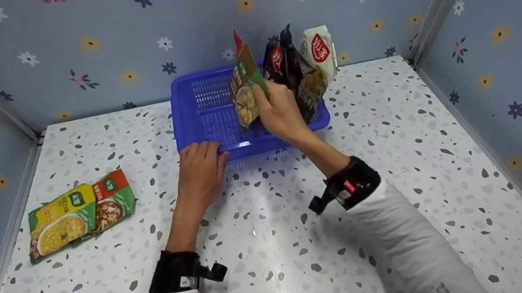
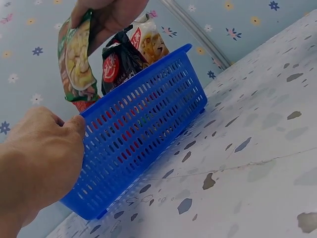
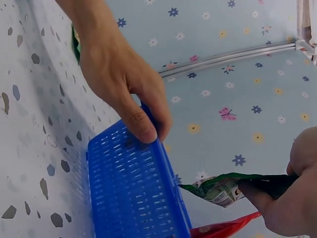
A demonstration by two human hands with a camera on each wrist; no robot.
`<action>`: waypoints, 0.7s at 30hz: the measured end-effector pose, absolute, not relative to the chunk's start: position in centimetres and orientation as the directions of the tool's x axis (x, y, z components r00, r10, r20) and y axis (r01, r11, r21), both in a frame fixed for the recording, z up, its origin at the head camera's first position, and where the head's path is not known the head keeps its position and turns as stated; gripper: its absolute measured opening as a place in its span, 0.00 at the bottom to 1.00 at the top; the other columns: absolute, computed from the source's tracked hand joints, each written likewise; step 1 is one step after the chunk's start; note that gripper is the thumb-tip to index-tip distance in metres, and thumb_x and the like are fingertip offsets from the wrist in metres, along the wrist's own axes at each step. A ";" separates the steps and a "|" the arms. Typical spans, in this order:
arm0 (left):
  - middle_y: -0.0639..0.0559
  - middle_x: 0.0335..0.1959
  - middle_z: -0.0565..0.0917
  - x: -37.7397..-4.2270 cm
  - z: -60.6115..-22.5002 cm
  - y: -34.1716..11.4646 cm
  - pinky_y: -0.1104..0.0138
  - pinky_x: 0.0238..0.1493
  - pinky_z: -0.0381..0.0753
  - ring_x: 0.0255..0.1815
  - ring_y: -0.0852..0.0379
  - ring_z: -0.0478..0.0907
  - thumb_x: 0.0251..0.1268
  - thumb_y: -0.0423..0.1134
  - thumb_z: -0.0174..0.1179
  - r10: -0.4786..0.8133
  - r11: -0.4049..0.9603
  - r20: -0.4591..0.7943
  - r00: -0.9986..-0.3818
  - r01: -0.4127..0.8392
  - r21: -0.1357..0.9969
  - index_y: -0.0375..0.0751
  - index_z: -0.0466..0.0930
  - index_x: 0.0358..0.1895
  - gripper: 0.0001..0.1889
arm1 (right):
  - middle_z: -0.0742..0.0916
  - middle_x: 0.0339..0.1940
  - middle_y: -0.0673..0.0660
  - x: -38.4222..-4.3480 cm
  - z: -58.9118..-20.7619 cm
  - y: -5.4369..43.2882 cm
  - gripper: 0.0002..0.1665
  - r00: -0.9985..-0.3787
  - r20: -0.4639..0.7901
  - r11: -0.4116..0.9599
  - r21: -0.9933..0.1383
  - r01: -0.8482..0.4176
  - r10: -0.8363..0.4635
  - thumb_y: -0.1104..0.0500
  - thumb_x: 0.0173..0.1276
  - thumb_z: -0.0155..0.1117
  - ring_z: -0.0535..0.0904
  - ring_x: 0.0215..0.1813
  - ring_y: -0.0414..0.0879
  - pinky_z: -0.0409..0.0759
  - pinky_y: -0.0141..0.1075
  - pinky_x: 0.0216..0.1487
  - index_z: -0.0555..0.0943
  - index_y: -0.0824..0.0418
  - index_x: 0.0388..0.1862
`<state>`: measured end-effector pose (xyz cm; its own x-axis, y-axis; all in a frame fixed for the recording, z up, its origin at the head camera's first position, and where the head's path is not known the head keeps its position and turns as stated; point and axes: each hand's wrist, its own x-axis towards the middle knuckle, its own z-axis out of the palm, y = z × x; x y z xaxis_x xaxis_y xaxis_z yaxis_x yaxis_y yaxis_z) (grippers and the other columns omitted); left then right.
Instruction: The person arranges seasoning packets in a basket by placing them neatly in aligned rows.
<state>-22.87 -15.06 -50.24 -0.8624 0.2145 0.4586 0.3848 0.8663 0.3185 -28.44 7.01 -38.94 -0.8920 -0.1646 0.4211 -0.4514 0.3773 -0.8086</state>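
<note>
My right hand (image 1: 281, 111) pinches a brown-and-green food packet (image 1: 247, 101) by its edge, holding it upright over the middle of a blue plastic basket (image 1: 261, 146). In the left wrist view the packet's lower end hangs just above the basket's rim. At the basket's front left corner, my left hand (image 1: 199, 172) grips the rim, fingers over the top and thumb on the outside, as the right wrist view also shows. Dark packets (image 1: 278, 61) and a white packet (image 1: 322, 51) with a red label stand in the basket's right part. A red packet (image 1: 237, 41) peeks out behind the held one.
To the left on the speckled table (image 1: 268, 251) lie a yellow-and-green packet (image 1: 61, 222) and a red-and-green packet (image 1: 113, 197), overlapping. Flower-patterned walls (image 1: 115, 33) enclose the table at the back and both sides. The basket stands close to the back wall.
</note>
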 end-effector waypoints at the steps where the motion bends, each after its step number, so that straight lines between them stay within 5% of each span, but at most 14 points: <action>1: 0.35 0.54 0.89 -22.9 -50.2 -15.1 0.43 0.71 0.76 0.55 0.35 0.82 0.91 0.45 0.57 0.215 0.866 0.459 -0.862 0.385 0.319 0.32 0.83 0.63 0.18 | 0.74 0.24 0.48 -28.8 -39.2 6.6 0.21 -0.894 0.414 0.399 -0.800 -0.447 -0.172 0.59 0.94 0.49 0.68 0.26 0.41 0.66 0.33 0.32 0.80 0.61 0.35; 8: 0.34 0.53 0.89 -22.8 -50.4 -15.1 0.43 0.70 0.77 0.55 0.35 0.83 0.90 0.44 0.60 0.215 0.862 0.485 -0.848 0.398 0.313 0.32 0.84 0.62 0.17 | 0.74 0.25 0.47 -30.5 -41.1 4.3 0.22 -0.911 0.344 0.548 -0.728 -0.413 -0.229 0.59 0.92 0.49 0.69 0.28 0.43 0.67 0.36 0.36 0.68 0.51 0.30; 15: 0.35 0.52 0.89 -22.7 -50.3 -15.0 0.42 0.68 0.77 0.54 0.35 0.82 0.91 0.44 0.58 0.223 0.863 0.503 -0.835 0.409 0.296 0.32 0.83 0.61 0.17 | 0.82 0.29 0.51 -34.4 -45.1 2.9 0.14 -0.931 0.259 0.586 -0.724 -0.364 -0.258 0.57 0.92 0.48 0.77 0.27 0.44 0.75 0.39 0.32 0.82 0.60 0.57; 18: 0.34 0.52 0.89 -22.8 -50.3 -14.9 0.42 0.68 0.78 0.55 0.34 0.83 0.90 0.43 0.59 0.222 0.864 0.511 -0.831 0.410 0.293 0.31 0.83 0.61 0.16 | 0.82 0.25 0.47 -37.4 -48.4 3.0 0.15 -0.938 0.226 0.621 -0.705 -0.343 -0.262 0.55 0.91 0.52 0.78 0.24 0.42 0.75 0.37 0.26 0.83 0.54 0.43; 21: 0.34 0.53 0.89 -22.8 -50.3 -15.0 0.41 0.68 0.78 0.56 0.34 0.83 0.90 0.43 0.60 0.217 0.865 0.505 -0.835 0.405 0.296 0.32 0.84 0.62 0.16 | 0.81 0.22 0.47 -37.9 -49.1 3.2 0.23 -0.950 0.179 0.678 -0.666 -0.310 -0.258 0.57 0.88 0.56 0.78 0.24 0.42 0.74 0.36 0.24 0.73 0.51 0.26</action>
